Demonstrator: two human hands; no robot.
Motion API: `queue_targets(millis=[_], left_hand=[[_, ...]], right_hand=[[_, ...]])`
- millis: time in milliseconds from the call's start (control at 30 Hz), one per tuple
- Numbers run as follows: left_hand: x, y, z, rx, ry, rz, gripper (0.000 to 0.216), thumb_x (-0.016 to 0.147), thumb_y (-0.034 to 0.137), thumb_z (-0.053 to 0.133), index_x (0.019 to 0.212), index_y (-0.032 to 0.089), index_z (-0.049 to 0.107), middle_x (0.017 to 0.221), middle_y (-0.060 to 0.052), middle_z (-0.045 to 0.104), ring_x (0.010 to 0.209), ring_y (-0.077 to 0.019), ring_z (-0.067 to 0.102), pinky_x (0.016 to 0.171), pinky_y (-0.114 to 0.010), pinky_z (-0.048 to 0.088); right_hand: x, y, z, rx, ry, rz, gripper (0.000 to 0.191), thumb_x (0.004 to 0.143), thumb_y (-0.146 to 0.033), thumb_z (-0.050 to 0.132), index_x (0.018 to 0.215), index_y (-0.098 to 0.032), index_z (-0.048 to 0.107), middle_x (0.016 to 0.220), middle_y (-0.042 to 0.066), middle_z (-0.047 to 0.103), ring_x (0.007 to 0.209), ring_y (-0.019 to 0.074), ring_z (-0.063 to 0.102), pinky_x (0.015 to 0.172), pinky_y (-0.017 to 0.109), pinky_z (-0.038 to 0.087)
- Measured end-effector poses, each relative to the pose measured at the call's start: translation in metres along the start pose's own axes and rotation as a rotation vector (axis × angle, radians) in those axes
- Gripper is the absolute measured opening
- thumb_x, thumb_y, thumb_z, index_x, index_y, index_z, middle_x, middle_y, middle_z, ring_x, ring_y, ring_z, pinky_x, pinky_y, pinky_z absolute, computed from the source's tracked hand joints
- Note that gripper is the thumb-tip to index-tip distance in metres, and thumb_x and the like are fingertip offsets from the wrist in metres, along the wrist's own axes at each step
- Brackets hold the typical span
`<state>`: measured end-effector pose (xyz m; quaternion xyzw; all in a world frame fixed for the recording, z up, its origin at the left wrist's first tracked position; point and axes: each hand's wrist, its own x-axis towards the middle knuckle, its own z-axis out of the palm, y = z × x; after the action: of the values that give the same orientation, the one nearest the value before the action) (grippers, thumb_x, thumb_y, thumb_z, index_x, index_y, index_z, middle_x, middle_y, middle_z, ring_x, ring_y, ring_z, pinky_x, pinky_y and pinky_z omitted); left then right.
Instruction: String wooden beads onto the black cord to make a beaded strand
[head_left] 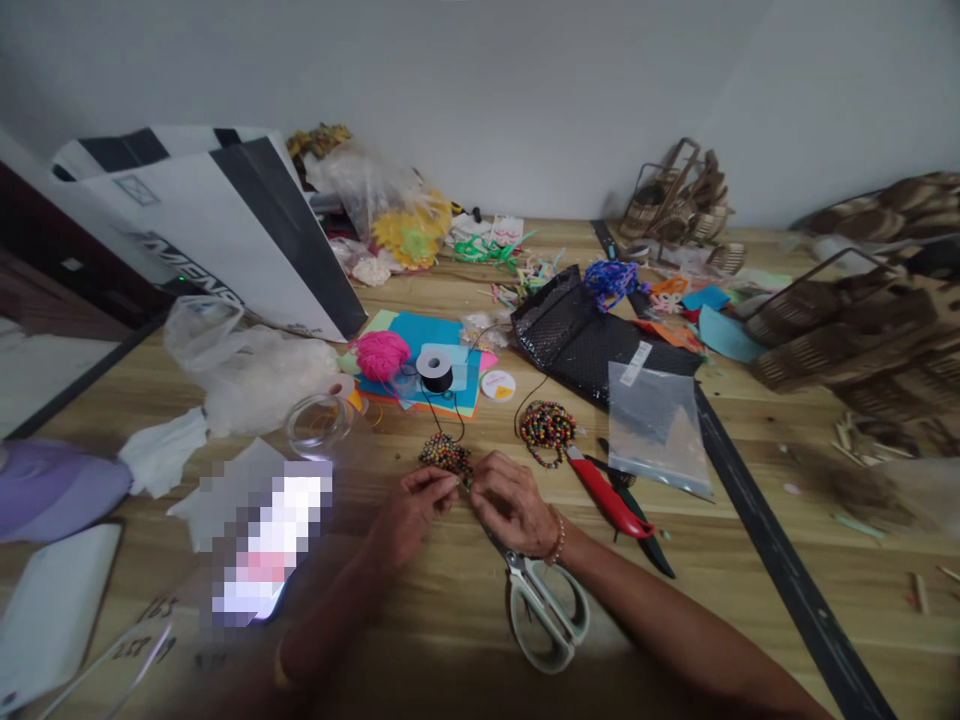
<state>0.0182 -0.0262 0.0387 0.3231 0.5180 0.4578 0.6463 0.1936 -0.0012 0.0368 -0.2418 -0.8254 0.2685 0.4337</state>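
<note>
My left hand [411, 512] and my right hand [512, 503] meet over the wooden table [750, 600], fingers pinched together on a small beaded piece [445, 454] of multicoloured beads. A thin black cord runs from it up to a black spool [434, 370]. A second coil of multicoloured beads [547, 427] lies just right of my hands. Grey-handled scissors [541, 606] rest under my right wrist, which wears a bead bracelet.
A red-handled tool [609, 500] and a clear zip bag [656, 428] lie to the right. Pink yarn [382, 355] sits on coloured paper sheets; a black mesh pouch [577, 335], a glass jar [320, 425], a paper bag [217, 230] and woven baskets [840, 335] surround them.
</note>
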Motion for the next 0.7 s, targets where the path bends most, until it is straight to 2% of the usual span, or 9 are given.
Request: queue_targets(millis=[133,433,700], left_hand=[[0.0008,-0.0001,0.0001,-0.024,-0.012,-0.006,0.024,0.060,0.037,0.076,0.067,0.016,0.066,0.058,0.001,0.058,0.054,-0.0107,0.048,0.056,-0.026,0.038],[0.0006,-0.0006,0.0000,-0.064,-0.020,-0.036,0.024,0.056,0.033,0.080,0.066,0.014,0.069,0.056,0.001,0.060,0.054,-0.0096,0.048,0.057,-0.024,0.037],[0.0011,-0.0024,-0.0024,-0.063,-0.037,-0.002,0.023,0.058,0.033,0.080,0.067,0.014,0.071,0.058,0.000,0.063,0.055,-0.0098,0.050,0.059,-0.024,0.038]], right_hand=[[0.0021,-0.0001,-0.0009,0.017,-0.006,0.003,0.010,0.084,-0.016,0.047,0.076,-0.020,0.049,0.073,0.005,0.054,0.071,0.0181,0.050,0.064,0.030,0.043],[-0.0012,0.0032,0.0001,0.016,-0.066,0.012,0.007,0.084,-0.017,0.047,0.078,-0.020,0.049,0.075,0.005,0.055,0.073,0.0178,0.050,0.065,0.030,0.042],[0.0012,0.0011,-0.0017,0.011,-0.057,-0.003,0.009,0.083,-0.017,0.047,0.076,-0.020,0.048,0.072,0.004,0.054,0.070,0.0178,0.050,0.064,0.030,0.042]])
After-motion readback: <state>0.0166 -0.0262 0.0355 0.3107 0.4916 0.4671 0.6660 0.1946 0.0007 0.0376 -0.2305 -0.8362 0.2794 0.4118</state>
